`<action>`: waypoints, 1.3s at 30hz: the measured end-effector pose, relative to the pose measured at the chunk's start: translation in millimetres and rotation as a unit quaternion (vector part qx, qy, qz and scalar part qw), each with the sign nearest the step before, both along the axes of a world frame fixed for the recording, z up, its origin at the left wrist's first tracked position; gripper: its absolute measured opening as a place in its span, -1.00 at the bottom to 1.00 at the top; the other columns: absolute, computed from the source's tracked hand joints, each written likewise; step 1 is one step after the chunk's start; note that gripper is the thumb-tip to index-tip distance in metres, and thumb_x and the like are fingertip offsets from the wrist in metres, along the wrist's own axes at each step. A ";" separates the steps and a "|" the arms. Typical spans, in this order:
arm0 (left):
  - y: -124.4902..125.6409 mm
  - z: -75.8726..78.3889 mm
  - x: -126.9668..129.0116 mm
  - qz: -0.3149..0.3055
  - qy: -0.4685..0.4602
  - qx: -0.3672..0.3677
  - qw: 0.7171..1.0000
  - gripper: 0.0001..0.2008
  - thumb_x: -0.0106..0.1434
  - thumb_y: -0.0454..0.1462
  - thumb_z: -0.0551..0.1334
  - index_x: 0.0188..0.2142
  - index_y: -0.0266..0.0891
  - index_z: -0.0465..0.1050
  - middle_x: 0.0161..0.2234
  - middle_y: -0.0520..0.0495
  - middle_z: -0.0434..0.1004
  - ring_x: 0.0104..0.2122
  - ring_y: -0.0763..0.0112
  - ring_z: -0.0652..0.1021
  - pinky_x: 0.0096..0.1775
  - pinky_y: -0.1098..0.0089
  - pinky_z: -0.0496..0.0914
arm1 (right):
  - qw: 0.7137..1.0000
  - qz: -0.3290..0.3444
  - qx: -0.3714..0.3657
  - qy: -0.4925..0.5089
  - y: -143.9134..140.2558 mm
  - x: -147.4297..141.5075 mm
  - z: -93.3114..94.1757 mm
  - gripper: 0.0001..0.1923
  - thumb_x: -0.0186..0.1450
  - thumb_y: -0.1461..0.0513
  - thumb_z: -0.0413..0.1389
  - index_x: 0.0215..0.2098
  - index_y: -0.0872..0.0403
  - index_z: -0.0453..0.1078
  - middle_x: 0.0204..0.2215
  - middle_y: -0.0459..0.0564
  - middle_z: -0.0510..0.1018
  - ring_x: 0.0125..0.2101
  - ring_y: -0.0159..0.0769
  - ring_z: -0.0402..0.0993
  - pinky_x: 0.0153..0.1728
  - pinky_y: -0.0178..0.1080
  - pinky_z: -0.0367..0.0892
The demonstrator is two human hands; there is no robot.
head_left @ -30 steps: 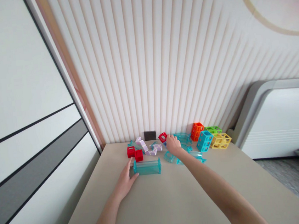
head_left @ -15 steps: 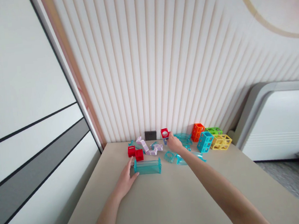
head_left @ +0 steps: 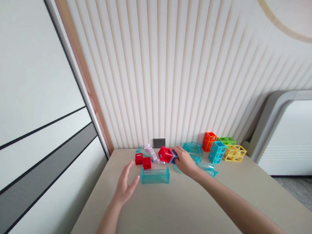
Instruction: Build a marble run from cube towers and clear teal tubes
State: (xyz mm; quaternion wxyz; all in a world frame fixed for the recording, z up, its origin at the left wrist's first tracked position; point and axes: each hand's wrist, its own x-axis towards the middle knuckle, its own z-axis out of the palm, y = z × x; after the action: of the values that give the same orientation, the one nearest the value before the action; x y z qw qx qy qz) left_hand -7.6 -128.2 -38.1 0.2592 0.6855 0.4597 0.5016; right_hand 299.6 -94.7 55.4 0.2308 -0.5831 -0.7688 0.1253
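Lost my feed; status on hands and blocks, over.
Right hand grips red cube block. Left hand open, just off teal rectangular block. Two small red cubes behind it.

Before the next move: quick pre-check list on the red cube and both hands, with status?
1. Right hand has the red cube between its fingers: ok.
2. Cube clear of the table: cannot tell, it sits low over the purple zigzag piece.
3. Left hand free and open: ok, it holds nothing and sits just left of the teal tunnel block.
4. Teal tunnel block flat on the table, apart from both hands: ok.
5. Two small red blocks out of the hands: ok.
6. Lattice cubes off to the right, untouched: ok.
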 end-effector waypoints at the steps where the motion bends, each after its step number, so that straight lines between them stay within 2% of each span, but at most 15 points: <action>1: -4.7 12.5 4.1 0.014 -0.006 0.039 0.999 -0.38 0.28 -0.15 0.30 0.30 -0.10 0.24 0.24 -0.25 0.37 0.23 0.02 0.40 0.24 0.04 0.27 | 1.000 0.020 0.004 -0.003 -10.2 -4.9 4.8 -0.51 0.20 0.43 0.01 0.07 0.00 0.41 -0.01 0.02 0.53 -0.05 -0.23 0.49 -0.04 -0.35 0.27; 3: -16.5 38.3 18.7 -0.011 -0.001 0.072 0.997 -0.35 0.24 -0.15 0.34 0.30 -0.11 0.26 0.24 -0.26 0.37 0.22 -0.03 0.40 0.24 0.04 0.26 | 0.998 0.063 0.017 -0.023 -29.7 -17.4 14.4 -0.47 0.16 0.44 0.03 0.06 -0.02 0.42 -0.02 0.00 0.52 -0.09 -0.23 0.50 -0.12 -0.35 0.30; 6: -34.9 68.0 47.9 -0.077 0.006 0.049 0.996 -0.21 0.15 -0.13 0.43 0.32 -0.16 0.24 0.25 -0.30 0.36 0.23 -0.13 0.39 0.25 0.02 0.27 | 0.991 0.118 0.034 -0.057 -53.6 -38.2 25.9 -0.47 0.13 0.42 0.04 0.06 -0.01 0.40 -0.02 0.01 0.50 -0.16 -0.23 0.51 -0.23 -0.34 0.31; 8: -44.1 76.9 62.1 -0.072 -0.002 0.036 0.997 -0.24 0.16 -0.13 0.43 0.31 -0.16 0.25 0.23 -0.28 0.41 0.20 -0.10 0.43 0.22 0.04 0.32 | 0.988 0.138 0.038 -0.058 -64.4 -48.3 30.0 -0.48 0.13 0.43 0.03 0.05 0.01 0.39 -0.03 0.02 0.50 -0.21 -0.24 0.52 -0.29 -0.34 0.30; 10: -50.0 77.7 66.5 -0.054 -0.011 0.026 0.998 -0.33 0.17 -0.15 0.43 0.25 -0.13 0.34 0.16 -0.25 0.49 0.14 -0.06 0.50 0.16 0.07 0.38 | 0.986 0.152 0.037 -0.054 -69.6 -52.3 31.3 -0.49 0.12 0.44 0.02 0.03 0.02 0.38 -0.05 0.02 0.52 -0.25 -0.25 0.53 -0.31 -0.34 0.30; 13: -53.9 70.6 55.5 -0.014 -0.055 0.007 0.998 -0.41 0.09 -0.18 0.49 0.12 -0.12 0.46 0.05 -0.22 0.58 0.03 -0.04 0.58 0.09 0.10 0.45 | 0.986 0.158 0.032 -0.033 -61.5 -45.9 30.7 -0.47 0.12 0.47 0.01 0.02 0.02 0.38 -0.06 0.02 0.55 -0.24 -0.25 0.54 -0.26 -0.33 0.32; 16: -51.2 60.9 33.9 0.048 -0.178 -0.043 0.982 -0.36 0.03 -0.21 0.53 0.11 -0.14 0.45 -0.01 -0.22 0.60 -0.05 0.02 0.62 0.01 0.15 0.51 | 0.997 0.072 0.020 0.026 -30.1 -28.6 27.6 -0.50 0.18 0.47 0.02 0.04 0.01 0.40 -0.02 0.02 0.57 -0.08 -0.21 0.52 -0.10 -0.31 0.34; 18: -44.2 53.2 19.6 0.076 -0.267 -0.079 0.957 -0.35 0.02 -0.21 0.53 0.10 -0.14 0.43 -0.04 -0.20 0.61 -0.08 0.08 0.63 -0.09 0.22 0.55 | 0.999 -0.024 -0.014 0.037 0.0 -14.6 22.2 -0.58 0.27 0.45 0.00 0.03 0.03 0.40 -0.05 0.03 0.59 -0.04 -0.21 0.51 -0.05 -0.29 0.34; 21: -25.6 36.6 2.5 0.116 -0.376 -0.082 0.916 -0.43 0.02 -0.20 0.53 0.01 -0.15 0.44 -0.07 -0.14 0.61 -0.10 0.18 0.64 -0.14 0.28 0.57 | 0.994 -0.085 -0.075 0.014 44.8 3.5 7.6 -0.76 0.40 0.32 0.03 -0.01 0.12 0.43 -0.19 0.05 0.62 -0.19 -0.22 0.57 -0.20 -0.28 0.41; 23: -10.7 22.7 -5.7 0.125 -0.480 -0.092 0.864 -0.50 0.02 -0.18 0.53 -0.07 -0.17 0.46 -0.15 -0.08 0.63 -0.15 0.24 0.65 -0.08 0.23 0.56 | 0.988 -0.107 -0.115 -0.008 67.6 10.6 -4.0 -0.78 0.44 0.21 0.08 -0.01 0.15 0.43 -0.20 0.02 0.60 -0.27 -0.26 0.57 -0.25 -0.23 0.47; 27: 11.5 -1.6 -15.9 0.133 -0.559 -0.108 0.811 -0.74 0.14 -0.15 0.44 -0.28 -0.21 0.46 -0.36 0.04 0.63 -0.28 0.37 0.66 -0.04 0.22 0.55 | 0.982 -0.122 -0.135 -0.057 95.1 12.3 -23.1 -0.66 0.42 0.11 0.16 0.09 0.11 0.40 0.00 0.05 0.52 -0.11 -0.20 0.54 -0.11 -0.06 0.51; 31: 15.1 -12.4 -19.1 0.114 -0.604 -0.150 0.775 -0.92 0.27 -0.25 0.30 -0.30 -0.23 0.52 -0.36 0.00 0.67 -0.28 0.36 0.68 -0.05 0.25 0.57 | 0.979 -0.122 -0.123 -0.108 110.1 7.3 -35.9 -0.63 0.42 0.12 0.17 0.13 0.09 0.38 0.07 0.08 0.48 -0.03 -0.14 0.51 -0.04 0.00 0.48; 35: 9.8 -14.0 -19.4 0.085 -0.625 -0.197 0.750 -0.85 0.36 -0.27 0.22 -0.26 -0.27 0.56 -0.31 -0.11 0.70 -0.27 0.31 0.69 -0.12 0.27 0.60 | 0.976 -0.101 -0.125 -0.148 120.0 4.2 -45.0 -0.63 0.42 0.12 0.17 0.14 0.09 0.37 0.08 0.08 0.48 -0.03 -0.15 0.51 -0.05 -0.01 0.48; 39: 7.9 -14.3 -19.5 0.060 -0.640 -0.216 0.735 -0.75 0.43 -0.19 0.16 -0.23 -0.27 0.57 -0.26 -0.15 0.70 -0.28 0.34 0.69 -0.14 0.28 0.61 | 0.973 -0.059 -0.133 -0.180 124.4 2.9 -49.3 -0.63 0.42 0.12 0.17 0.13 0.09 0.37 0.07 0.08 0.48 -0.04 -0.15 0.51 -0.05 -0.01 0.48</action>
State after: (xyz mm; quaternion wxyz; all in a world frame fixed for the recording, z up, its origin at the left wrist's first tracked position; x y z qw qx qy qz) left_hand -27.1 -120.3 -52.4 0.6027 0.0986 0.3216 0.7236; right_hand 302.5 29.7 6.1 0.0157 -0.6660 -0.7383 0.1054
